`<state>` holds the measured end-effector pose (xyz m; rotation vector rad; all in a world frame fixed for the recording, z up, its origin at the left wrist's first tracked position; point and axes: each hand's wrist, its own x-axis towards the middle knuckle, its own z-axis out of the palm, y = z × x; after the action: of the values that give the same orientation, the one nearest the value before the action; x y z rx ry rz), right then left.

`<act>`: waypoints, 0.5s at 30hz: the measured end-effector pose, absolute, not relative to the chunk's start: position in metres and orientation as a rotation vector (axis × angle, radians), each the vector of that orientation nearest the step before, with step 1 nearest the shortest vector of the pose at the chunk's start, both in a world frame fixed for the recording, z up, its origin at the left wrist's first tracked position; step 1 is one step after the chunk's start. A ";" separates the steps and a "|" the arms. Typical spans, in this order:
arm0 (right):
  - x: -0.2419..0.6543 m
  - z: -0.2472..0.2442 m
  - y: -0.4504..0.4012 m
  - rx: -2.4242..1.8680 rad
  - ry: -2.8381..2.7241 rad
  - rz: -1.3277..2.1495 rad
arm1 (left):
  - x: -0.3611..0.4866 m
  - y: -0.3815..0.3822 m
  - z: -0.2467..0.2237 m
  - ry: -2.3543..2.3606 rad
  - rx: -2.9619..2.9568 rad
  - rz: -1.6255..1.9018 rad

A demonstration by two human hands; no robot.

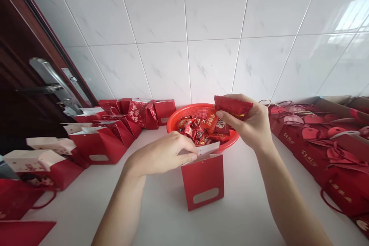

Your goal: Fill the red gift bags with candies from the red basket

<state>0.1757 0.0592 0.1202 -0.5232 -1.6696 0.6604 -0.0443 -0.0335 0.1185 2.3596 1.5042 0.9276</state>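
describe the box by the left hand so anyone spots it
On the white table, find the round red basket of packets. Just in front stands a red box, top open. Unlike the boxes grouped leftward, it stands alone, the left hand at its rim.

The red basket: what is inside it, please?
Red wrapped packets lie heaped in the basket. Its bottom is covered; the left hand and red box partly hide its near side.

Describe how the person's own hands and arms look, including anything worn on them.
The left hand and right hand are bare, without gloves. The left forearm and right forearm show no sleeves, watch or bracelet. Some fingers are partly hidden, but no ring shows.
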 end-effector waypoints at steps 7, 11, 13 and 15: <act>0.177 0.118 0.055 -0.385 -1.771 0.773 | -0.035 -0.021 0.123 1.510 2.326 0.717; 0.174 0.117 0.051 -0.327 -1.873 0.864 | -0.038 -0.019 0.124 1.511 2.293 0.664; 0.171 0.116 0.050 -0.284 -1.945 0.909 | -0.040 -0.017 0.124 1.507 2.242 0.643; 0.167 0.114 0.049 -0.280 -2.027 0.905 | -0.041 -0.016 0.123 1.495 2.204 0.619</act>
<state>0.1666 0.0488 0.1143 -0.2798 -2.0269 0.9054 -0.0415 -0.0156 0.1231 2.2037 1.4953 0.6194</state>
